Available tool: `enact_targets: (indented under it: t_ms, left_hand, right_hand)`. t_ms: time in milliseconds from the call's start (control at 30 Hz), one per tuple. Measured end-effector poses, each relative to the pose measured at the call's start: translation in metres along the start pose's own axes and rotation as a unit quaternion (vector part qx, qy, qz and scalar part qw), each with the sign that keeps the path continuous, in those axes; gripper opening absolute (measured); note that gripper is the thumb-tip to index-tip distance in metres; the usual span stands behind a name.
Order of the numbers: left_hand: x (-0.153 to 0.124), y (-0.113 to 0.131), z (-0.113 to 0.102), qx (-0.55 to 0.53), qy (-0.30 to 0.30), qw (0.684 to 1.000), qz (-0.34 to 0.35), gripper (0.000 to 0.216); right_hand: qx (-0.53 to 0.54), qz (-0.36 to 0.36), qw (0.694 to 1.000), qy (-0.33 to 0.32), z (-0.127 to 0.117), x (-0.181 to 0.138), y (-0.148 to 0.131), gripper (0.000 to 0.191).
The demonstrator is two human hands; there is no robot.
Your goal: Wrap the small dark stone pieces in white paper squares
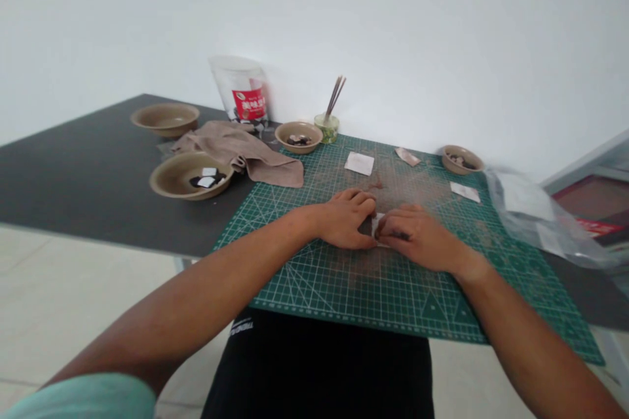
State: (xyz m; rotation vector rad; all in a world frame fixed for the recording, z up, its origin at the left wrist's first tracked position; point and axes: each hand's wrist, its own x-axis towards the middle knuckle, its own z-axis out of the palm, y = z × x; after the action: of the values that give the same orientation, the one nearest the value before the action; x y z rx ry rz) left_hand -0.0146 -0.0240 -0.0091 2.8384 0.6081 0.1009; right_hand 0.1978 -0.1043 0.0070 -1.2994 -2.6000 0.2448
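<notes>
My left hand (346,219) rests on the green cutting mat (319,288), its thumb and curled fingers pressing the sides of a small whitish sheet (377,224). Only a strip of that sheet shows between my hands. My right hand (420,236) bears down on the sheet's right part, fingers pinched together. A dark bit shows at its fingertips, too small and covered to name. Brown dust lies over the mat around both hands. Beyond them are a white square piece (359,163), a stained piece (407,156) and another pale piece (464,192).
Left on the dark table (98,170) are a bowl (164,119), a bowl with black and white pieces (170,186), a brown cloth (265,163) and a clear tub (236,88). Small bowls (299,147) (462,169), a stick holder (327,127) and a plastic bag (525,209) stand around.
</notes>
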Motion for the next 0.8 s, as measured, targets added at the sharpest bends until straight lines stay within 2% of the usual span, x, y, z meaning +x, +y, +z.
enact_targets:
  t_ms: [100,167,300,367,500,567,733,800]
  left_hand:
    - [0.0,0.0,0.0,-0.003,0.002,1.0,0.0,0.057]
    - [-0.001,0.0,0.0,-0.009,0.001,1.0,-0.004,0.057]
    - [-0.001,0.0,0.0,-0.016,0.002,1.0,-0.002,0.059]
    - [-0.001,0.0,0.0,-0.015,0.001,1.0,0.002,0.059]
    - [0.0,-0.001,0.0,-0.011,0.008,1.0,0.004,0.058]
    - [0.0,-0.001,0.0,-0.013,0.01,1.0,0.001,0.058]
    - [-0.001,-0.001,0.0,-0.024,0.004,1.0,-0.003,0.059]
    - [-0.001,-0.002,0.002,-0.024,0.013,1.0,0.0,0.059]
  right_hand:
    - [-0.051,0.064,0.996,0.035,0.002,0.006,0.004,0.016]
    - [-0.053,0.084,0.995,0.025,-0.003,0.005,0.011,0.018]
    - [0.002,0.018,0.999,-0.032,-0.01,-0.002,0.011,0.017]
    - [0.01,-0.006,0.999,-0.029,-0.007,-0.002,0.006,0.015]
    - [-0.059,0.048,0.997,0.033,0.0,0.004,0.005,0.014]
    - [-0.079,0.075,0.993,0.041,-0.002,0.005,0.01,0.016]
    - [-0.016,0.008,1.0,-0.009,-0.004,-0.001,0.01,0.013]
    - [0.002,-0.007,1.0,0.006,0.0,-0.001,0.006,0.013]
